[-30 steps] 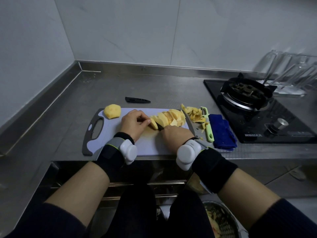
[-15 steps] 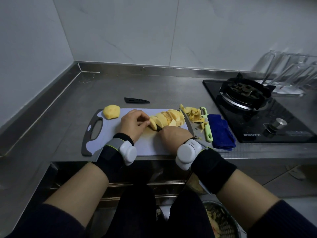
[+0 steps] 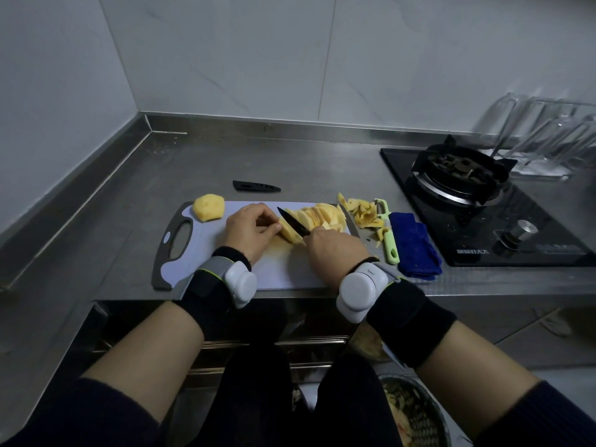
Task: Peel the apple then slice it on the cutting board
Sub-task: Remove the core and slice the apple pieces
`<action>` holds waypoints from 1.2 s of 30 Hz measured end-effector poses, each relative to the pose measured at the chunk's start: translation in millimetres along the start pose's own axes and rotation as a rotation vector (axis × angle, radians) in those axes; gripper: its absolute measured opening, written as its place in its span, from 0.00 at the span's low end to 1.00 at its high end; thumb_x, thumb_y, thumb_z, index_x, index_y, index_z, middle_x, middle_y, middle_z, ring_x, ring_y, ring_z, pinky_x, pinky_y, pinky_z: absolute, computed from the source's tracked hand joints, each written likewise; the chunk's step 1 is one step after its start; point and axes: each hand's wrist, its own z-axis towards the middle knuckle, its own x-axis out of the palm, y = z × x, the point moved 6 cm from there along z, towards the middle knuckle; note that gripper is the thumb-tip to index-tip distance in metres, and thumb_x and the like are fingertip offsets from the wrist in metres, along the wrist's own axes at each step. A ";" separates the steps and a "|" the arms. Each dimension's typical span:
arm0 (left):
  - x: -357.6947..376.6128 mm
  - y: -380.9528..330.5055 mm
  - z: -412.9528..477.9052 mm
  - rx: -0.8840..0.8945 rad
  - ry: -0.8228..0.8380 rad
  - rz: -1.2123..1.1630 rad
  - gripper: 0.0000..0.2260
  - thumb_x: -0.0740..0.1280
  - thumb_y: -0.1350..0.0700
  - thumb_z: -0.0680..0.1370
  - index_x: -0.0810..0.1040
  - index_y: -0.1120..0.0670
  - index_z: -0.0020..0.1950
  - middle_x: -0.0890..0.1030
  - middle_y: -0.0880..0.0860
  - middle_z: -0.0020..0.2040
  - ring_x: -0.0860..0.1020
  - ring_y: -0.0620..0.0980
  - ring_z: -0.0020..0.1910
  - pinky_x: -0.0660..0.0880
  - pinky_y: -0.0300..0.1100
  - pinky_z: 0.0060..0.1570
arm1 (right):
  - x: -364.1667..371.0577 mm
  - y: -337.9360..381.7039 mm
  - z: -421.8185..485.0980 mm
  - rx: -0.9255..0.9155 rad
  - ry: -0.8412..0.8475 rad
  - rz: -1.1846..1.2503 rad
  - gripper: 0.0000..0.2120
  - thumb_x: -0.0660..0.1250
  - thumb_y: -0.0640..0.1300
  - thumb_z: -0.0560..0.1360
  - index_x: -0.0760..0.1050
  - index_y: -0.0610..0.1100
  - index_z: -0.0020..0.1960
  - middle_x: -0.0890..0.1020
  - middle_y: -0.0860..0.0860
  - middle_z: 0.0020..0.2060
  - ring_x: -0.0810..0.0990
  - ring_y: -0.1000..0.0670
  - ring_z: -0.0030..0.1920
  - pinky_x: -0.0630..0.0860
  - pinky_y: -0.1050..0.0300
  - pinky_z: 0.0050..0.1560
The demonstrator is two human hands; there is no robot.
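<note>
A pale cutting board (image 3: 283, 272) with a grey handle lies at the counter's front edge. A row of peeled apple slices (image 3: 319, 216) stands on it. My left hand (image 3: 250, 232) pinches the leftmost apple piece (image 3: 288, 233) with curled fingers. My right hand (image 3: 335, 250) grips a black knife (image 3: 293, 221), whose blade is raised and slants over that piece. A peeled apple chunk (image 3: 209, 207) sits apart at the board's far left corner.
Apple peels (image 3: 364, 214), a green peeler (image 3: 388, 235) and a blue cloth (image 3: 416, 246) lie right of the board. A black knife sheath (image 3: 256, 186) rests behind it. A gas stove (image 3: 467, 185) stands at the right. A bowl (image 3: 416, 414) sits below the counter.
The knife blade, down between the slices earlier, has come up and now shows above the leftmost apple piece. My left hand stays on that piece.
</note>
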 end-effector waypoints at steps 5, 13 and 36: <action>-0.5 1.6 0.6 -0.002 0.002 0.003 0.03 0.74 0.62 0.72 0.81 0.58 0.42 0.81 0.55 0.45 0.81 0.51 0.45 0.79 0.35 0.46 | 1.1 1.0 -1.1 -0.002 0.022 -0.023 0.12 0.55 0.40 0.80 0.71 0.38 0.59 0.80 0.42 0.52 0.80 0.39 0.50 0.71 0.51 0.42; 0.1 2.8 0.7 -0.017 0.007 -0.002 0.03 0.74 0.62 0.72 0.82 0.58 0.42 0.81 0.54 0.45 0.81 0.49 0.44 0.77 0.30 0.44 | 4.8 4.1 1.9 0.033 0.070 0.020 0.11 0.58 0.38 0.77 0.71 0.36 0.59 0.80 0.42 0.51 0.80 0.39 0.49 0.71 0.50 0.43; -1.6 -0.7 -0.8 -0.025 0.000 0.004 0.02 0.74 0.63 0.72 0.82 0.60 0.43 0.81 0.53 0.45 0.80 0.47 0.42 0.74 0.24 0.41 | 1.7 -0.4 6.7 0.027 0.032 0.023 0.12 0.54 0.43 0.82 0.71 0.37 0.59 0.80 0.42 0.51 0.80 0.39 0.50 0.72 0.49 0.45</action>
